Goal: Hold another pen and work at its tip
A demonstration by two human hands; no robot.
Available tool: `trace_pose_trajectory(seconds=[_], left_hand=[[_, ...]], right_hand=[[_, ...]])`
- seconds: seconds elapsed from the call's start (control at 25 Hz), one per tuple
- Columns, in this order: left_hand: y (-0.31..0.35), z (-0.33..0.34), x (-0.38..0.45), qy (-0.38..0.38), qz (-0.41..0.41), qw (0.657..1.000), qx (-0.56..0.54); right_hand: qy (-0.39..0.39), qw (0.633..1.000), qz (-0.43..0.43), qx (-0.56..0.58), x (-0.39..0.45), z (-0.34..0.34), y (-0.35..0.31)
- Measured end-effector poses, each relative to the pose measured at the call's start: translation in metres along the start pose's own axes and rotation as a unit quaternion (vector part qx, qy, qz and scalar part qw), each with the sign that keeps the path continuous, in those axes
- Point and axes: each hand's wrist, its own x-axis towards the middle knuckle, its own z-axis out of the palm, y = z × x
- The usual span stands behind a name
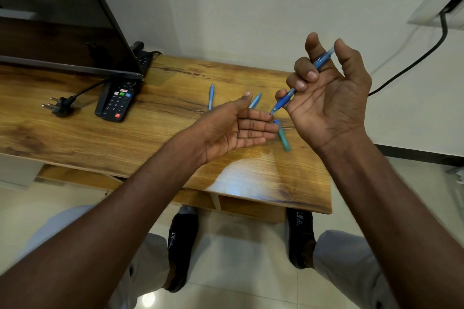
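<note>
Up above the wooden table (75,138), the right hand (326,98) curls its fingers round a blue pen (300,83), held slantwise with its tip pointing down and left. Lower and to the left, the left hand (236,128) lies flat, palm up, fingers straight and holding nothing. Beneath the fingertips lie a teal cap (283,137) and two light-blue pens (211,96) farther back. At far left a black remote (116,101) leans by a screen (62,20); a plug (59,106) lies near it. Both dark socks (180,246) read "SPORT".
</note>
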Motion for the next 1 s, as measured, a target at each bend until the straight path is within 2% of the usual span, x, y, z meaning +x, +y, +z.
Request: trace_pose_trajectory(seconds=[1.0], left_hand=[[-0.0001, -0.0006, -0.0003, -0.007, -0.001, 1.000, -0.002]], right_hand=[[0.002, 1.000, -0.002, 0.014, 0.0011, -0.0012, -0.0004]])
